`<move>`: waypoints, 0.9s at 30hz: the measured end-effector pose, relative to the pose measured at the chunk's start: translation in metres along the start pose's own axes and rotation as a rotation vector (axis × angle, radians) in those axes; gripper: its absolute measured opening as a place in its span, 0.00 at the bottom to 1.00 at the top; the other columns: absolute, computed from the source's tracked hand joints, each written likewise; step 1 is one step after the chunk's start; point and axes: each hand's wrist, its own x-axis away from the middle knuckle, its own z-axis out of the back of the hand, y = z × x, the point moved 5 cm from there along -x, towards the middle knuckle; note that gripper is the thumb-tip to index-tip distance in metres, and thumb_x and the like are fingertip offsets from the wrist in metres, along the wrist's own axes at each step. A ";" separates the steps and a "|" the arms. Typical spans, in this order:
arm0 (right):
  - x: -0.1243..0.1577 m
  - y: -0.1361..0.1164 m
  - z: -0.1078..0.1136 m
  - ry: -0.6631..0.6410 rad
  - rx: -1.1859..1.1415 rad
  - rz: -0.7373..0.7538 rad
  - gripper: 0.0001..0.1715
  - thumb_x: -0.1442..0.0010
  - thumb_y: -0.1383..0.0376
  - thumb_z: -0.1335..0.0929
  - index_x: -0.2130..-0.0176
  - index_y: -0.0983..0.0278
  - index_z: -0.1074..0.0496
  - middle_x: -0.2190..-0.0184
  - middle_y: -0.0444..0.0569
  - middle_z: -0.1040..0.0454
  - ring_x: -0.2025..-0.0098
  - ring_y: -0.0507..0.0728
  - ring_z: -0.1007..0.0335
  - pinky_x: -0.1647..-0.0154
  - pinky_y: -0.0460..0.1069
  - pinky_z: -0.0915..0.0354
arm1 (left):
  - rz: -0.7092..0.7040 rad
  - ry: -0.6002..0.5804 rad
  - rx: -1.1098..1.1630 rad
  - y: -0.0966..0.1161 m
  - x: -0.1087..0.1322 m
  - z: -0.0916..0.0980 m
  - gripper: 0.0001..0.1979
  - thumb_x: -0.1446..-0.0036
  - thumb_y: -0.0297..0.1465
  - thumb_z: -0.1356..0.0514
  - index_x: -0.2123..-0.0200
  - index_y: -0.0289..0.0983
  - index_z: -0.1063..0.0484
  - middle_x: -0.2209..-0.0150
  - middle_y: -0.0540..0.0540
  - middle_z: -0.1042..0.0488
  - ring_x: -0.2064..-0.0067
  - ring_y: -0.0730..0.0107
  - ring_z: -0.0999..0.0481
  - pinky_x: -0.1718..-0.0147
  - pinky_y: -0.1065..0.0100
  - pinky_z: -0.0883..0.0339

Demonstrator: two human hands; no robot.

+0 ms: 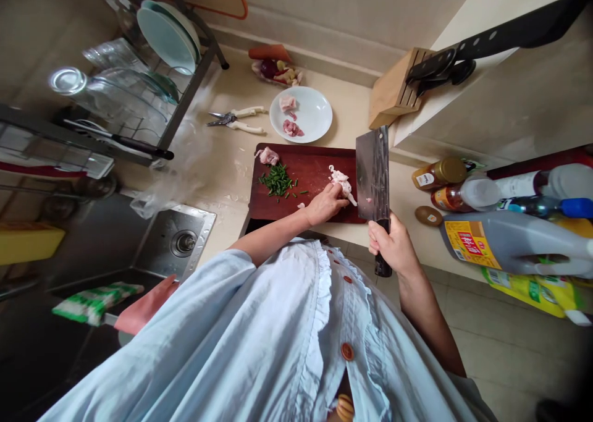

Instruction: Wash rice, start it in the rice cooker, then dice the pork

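My right hand (391,241) is wrapped round the black handle of a cleaver (372,175). The broad dark blade stands over the right end of a reddish-brown cutting board (319,162), with a small pink scrap stuck to it. On the board, the curled fingers of my left hand (328,204) press on pale, fatty meat pieces (340,180); what lies under the fingertips is hidden. Chopped green pieces (277,180) are heaped on the left part of the board. Behind them, at the far left corner, sits a lump of raw meat (267,156).
Behind the board stand a white plate (315,114) with raw meat, kitchen shears (238,118) and a small tray of vegetables (277,71). A knife block (393,88) and several bottles (472,240) line the right. At left are a dish rack (178,110) and sink (204,221).
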 end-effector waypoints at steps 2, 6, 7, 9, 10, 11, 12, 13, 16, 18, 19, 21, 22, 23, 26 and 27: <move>0.001 0.001 0.000 -0.005 -0.011 0.004 0.14 0.42 0.58 0.35 0.58 0.60 0.40 0.82 0.33 0.45 0.85 0.45 0.49 0.86 0.42 0.45 | -0.038 -0.028 -0.031 -0.001 0.003 0.003 0.09 0.41 0.30 0.46 0.65 0.38 0.25 0.55 0.41 0.35 0.55 0.60 0.37 0.55 0.62 0.39; 0.004 0.004 0.001 -0.013 -0.040 0.014 0.13 0.42 0.58 0.35 0.58 0.60 0.40 0.82 0.33 0.45 0.85 0.45 0.49 0.86 0.42 0.45 | 0.002 0.051 -0.092 -0.018 0.014 0.019 0.10 0.40 0.29 0.47 0.66 0.36 0.25 0.58 0.39 0.35 0.57 0.60 0.37 0.55 0.61 0.39; 0.004 0.005 0.002 -0.012 -0.043 0.012 0.13 0.42 0.58 0.35 0.59 0.60 0.41 0.83 0.32 0.45 0.85 0.45 0.49 0.86 0.41 0.45 | 0.033 0.083 -0.097 -0.023 0.016 0.023 0.10 0.40 0.28 0.47 0.66 0.36 0.26 0.58 0.39 0.35 0.56 0.60 0.37 0.55 0.60 0.39; 0.004 0.006 0.001 -0.013 -0.048 0.009 0.13 0.42 0.58 0.35 0.60 0.60 0.41 0.82 0.32 0.46 0.85 0.45 0.49 0.86 0.41 0.45 | 0.077 0.122 -0.098 -0.029 0.016 0.027 0.08 0.41 0.28 0.46 0.64 0.36 0.26 0.55 0.39 0.36 0.55 0.60 0.37 0.53 0.59 0.39; 0.004 0.006 0.000 -0.016 -0.050 0.009 0.13 0.42 0.58 0.35 0.60 0.60 0.41 0.82 0.32 0.46 0.85 0.45 0.49 0.86 0.41 0.45 | 0.080 0.122 -0.092 -0.029 0.015 0.027 0.07 0.42 0.28 0.45 0.62 0.36 0.27 0.54 0.39 0.36 0.54 0.60 0.37 0.53 0.59 0.39; 0.004 0.006 -0.001 -0.020 -0.051 0.009 0.13 0.42 0.57 0.35 0.60 0.60 0.41 0.82 0.32 0.46 0.85 0.45 0.49 0.87 0.41 0.45 | 0.077 0.115 -0.082 -0.029 0.012 0.025 0.08 0.42 0.28 0.44 0.61 0.36 0.28 0.54 0.39 0.36 0.53 0.59 0.37 0.52 0.59 0.39; 0.003 0.007 -0.002 -0.025 -0.050 0.009 0.13 0.42 0.57 0.35 0.59 0.60 0.41 0.82 0.32 0.46 0.85 0.45 0.49 0.87 0.42 0.45 | 0.080 0.106 -0.073 -0.028 0.010 0.024 0.09 0.43 0.29 0.42 0.59 0.36 0.28 0.54 0.39 0.36 0.53 0.59 0.37 0.52 0.59 0.39; 0.003 0.007 -0.003 -0.029 -0.047 0.008 0.14 0.42 0.57 0.35 0.59 0.60 0.41 0.82 0.32 0.46 0.85 0.45 0.49 0.87 0.42 0.45 | 0.092 0.098 -0.066 -0.028 0.007 0.022 0.11 0.45 0.31 0.40 0.57 0.35 0.29 0.54 0.38 0.36 0.53 0.58 0.37 0.53 0.58 0.38; 0.003 0.008 -0.004 -0.028 -0.033 0.007 0.14 0.42 0.57 0.35 0.57 0.60 0.40 0.82 0.33 0.45 0.85 0.45 0.49 0.87 0.42 0.45 | 0.156 0.083 -0.055 -0.027 0.001 0.015 0.14 0.48 0.33 0.37 0.58 0.34 0.29 0.55 0.39 0.35 0.54 0.57 0.36 0.54 0.59 0.37; 0.003 0.008 -0.005 -0.020 -0.027 0.001 0.15 0.42 0.57 0.35 0.56 0.60 0.39 0.82 0.33 0.45 0.85 0.45 0.48 0.87 0.42 0.44 | 0.186 0.082 -0.053 -0.026 -0.003 0.012 0.10 0.47 0.33 0.39 0.61 0.35 0.28 0.58 0.41 0.34 0.56 0.59 0.36 0.55 0.61 0.37; 0.003 0.009 -0.005 -0.016 -0.025 -0.002 0.16 0.42 0.57 0.35 0.56 0.60 0.39 0.82 0.33 0.45 0.85 0.45 0.48 0.87 0.42 0.44 | 0.197 0.081 -0.053 -0.026 -0.004 0.011 0.08 0.45 0.33 0.40 0.63 0.36 0.27 0.59 0.41 0.34 0.57 0.60 0.35 0.56 0.62 0.37; 0.003 0.009 -0.006 -0.012 -0.022 -0.007 0.17 0.42 0.57 0.35 0.55 0.60 0.39 0.82 0.33 0.45 0.85 0.45 0.48 0.87 0.42 0.44 | 0.213 0.066 -0.062 -0.025 -0.006 0.010 0.06 0.44 0.30 0.42 0.65 0.36 0.26 0.60 0.42 0.33 0.58 0.61 0.35 0.58 0.64 0.37; 0.004 0.009 -0.006 -0.010 -0.022 -0.009 0.17 0.42 0.57 0.35 0.55 0.60 0.39 0.82 0.33 0.45 0.85 0.45 0.48 0.87 0.42 0.45 | 0.215 0.049 -0.072 -0.025 -0.006 0.009 0.06 0.44 0.29 0.43 0.66 0.37 0.26 0.60 0.42 0.32 0.58 0.61 0.35 0.58 0.64 0.37; 0.004 0.009 -0.007 -0.010 -0.024 -0.010 0.17 0.42 0.57 0.35 0.54 0.60 0.39 0.82 0.33 0.45 0.85 0.45 0.48 0.87 0.42 0.45 | 0.206 0.024 -0.084 -0.024 -0.006 0.009 0.06 0.45 0.28 0.44 0.66 0.37 0.26 0.60 0.42 0.32 0.58 0.61 0.34 0.58 0.64 0.37; 0.005 0.010 -0.007 -0.010 -0.034 -0.010 0.17 0.42 0.57 0.35 0.55 0.60 0.39 0.82 0.33 0.45 0.85 0.45 0.48 0.88 0.42 0.45 | 0.171 -0.046 -0.122 -0.023 -0.001 0.012 0.07 0.47 0.24 0.45 0.68 0.36 0.26 0.59 0.41 0.31 0.58 0.61 0.33 0.57 0.62 0.37; 0.005 0.012 -0.007 -0.011 -0.030 -0.011 0.16 0.42 0.57 0.35 0.56 0.60 0.40 0.82 0.33 0.45 0.85 0.45 0.48 0.88 0.42 0.45 | 0.180 -0.054 -0.121 -0.024 0.001 0.015 0.07 0.48 0.23 0.45 0.68 0.35 0.27 0.60 0.41 0.31 0.59 0.62 0.32 0.57 0.62 0.37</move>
